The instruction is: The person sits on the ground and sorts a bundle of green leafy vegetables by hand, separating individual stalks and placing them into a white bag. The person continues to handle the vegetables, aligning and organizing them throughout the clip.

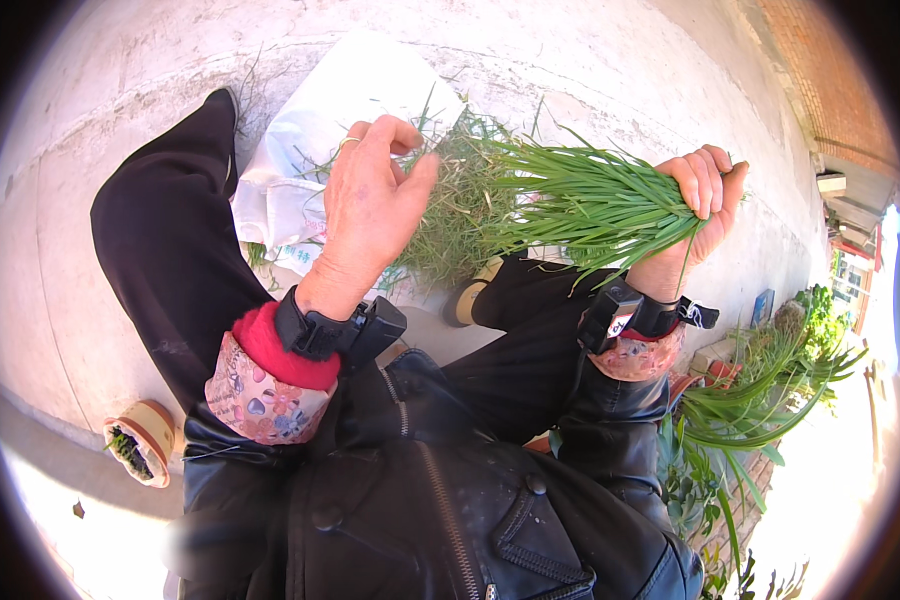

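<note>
My right hand (701,187) is closed around the base of a bunch of long green leaves, which look like Chinese chives (592,199). Their loose ends fan out towards the middle of the view. My left hand (375,187) hovers to the left of the bunch, thumb and forefinger slightly apart, with nothing plainly between them; its other fingers are curled and partly hidden. Below the hands, a heap of loose green and dry, straw-coloured blades (457,195) lies beside and partly on a white plastic sack (360,82) that bears printed writing.
Concrete ground (67,247) surrounds my dark-trousered legs. A plant pot (154,435) with soil stands at the lower left. Leafy plants (750,405) grow along the right, near a brick edging. At the upper right rises a brick wall (840,75). Stray blades lie near my left shoe.
</note>
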### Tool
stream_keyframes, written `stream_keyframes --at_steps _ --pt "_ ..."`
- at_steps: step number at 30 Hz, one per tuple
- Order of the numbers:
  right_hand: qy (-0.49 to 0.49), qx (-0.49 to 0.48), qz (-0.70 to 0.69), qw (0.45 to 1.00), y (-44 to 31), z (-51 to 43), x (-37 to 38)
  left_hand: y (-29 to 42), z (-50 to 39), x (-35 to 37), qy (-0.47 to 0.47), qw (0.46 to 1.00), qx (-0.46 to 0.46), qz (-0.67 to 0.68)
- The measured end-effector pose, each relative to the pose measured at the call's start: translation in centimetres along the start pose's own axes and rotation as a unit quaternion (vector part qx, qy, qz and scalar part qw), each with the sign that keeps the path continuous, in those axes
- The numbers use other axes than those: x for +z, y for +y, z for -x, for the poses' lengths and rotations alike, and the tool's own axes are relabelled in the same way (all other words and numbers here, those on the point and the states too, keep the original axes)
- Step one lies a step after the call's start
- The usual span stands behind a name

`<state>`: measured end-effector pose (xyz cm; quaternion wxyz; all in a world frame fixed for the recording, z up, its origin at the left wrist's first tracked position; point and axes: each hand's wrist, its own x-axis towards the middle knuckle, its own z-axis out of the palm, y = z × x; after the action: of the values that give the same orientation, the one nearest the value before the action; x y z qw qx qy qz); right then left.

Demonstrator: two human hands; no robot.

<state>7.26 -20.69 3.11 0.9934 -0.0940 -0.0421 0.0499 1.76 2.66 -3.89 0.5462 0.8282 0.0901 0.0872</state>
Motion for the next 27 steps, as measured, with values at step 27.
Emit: stream_keyframes --at_steps 27 --pt "-0.026 0.02 0.054 0.998 1.8 0.5 0.3 3.4 3.0 1.4 -0.269 0.876 -0.123 0.381"
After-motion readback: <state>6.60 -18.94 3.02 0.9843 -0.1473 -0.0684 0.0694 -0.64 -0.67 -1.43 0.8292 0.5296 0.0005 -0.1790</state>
